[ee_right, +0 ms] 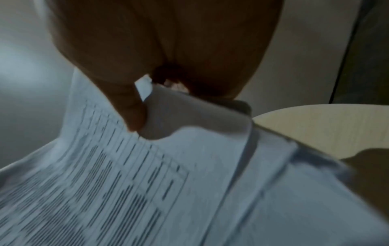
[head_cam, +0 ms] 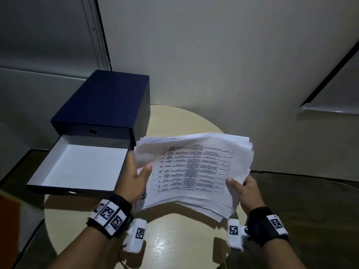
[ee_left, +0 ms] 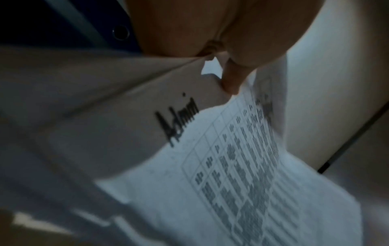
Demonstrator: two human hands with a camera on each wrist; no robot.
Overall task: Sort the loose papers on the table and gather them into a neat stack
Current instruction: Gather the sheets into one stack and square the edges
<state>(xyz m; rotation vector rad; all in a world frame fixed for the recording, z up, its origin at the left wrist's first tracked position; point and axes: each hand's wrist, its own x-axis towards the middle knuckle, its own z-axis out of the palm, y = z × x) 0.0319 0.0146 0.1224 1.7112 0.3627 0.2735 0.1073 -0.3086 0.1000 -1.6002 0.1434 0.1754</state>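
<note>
Above a round beige table [head_cam: 174, 241], a person holds a thick stack of papers [head_cam: 194, 171] in the air with both hands. The left hand [head_cam: 134, 181] grips the stack's left edge, thumb pressed on the top sheet and fingers hidden beneath. The right hand [head_cam: 246, 189] pinches the near right corner the same way. Holding opposite sides probably keeps the sagging pile level, so that the sheets do not slide apart. The edges are still uneven (corners fan out at the near right), so squaring the stack seems to remain. The top sheet shows a printed table. Just left of the papers stands a dark blue box [head_cam: 108, 101] with its drawer [head_cam: 81, 167] pulled open, perhaps ready to receive them.
</note>
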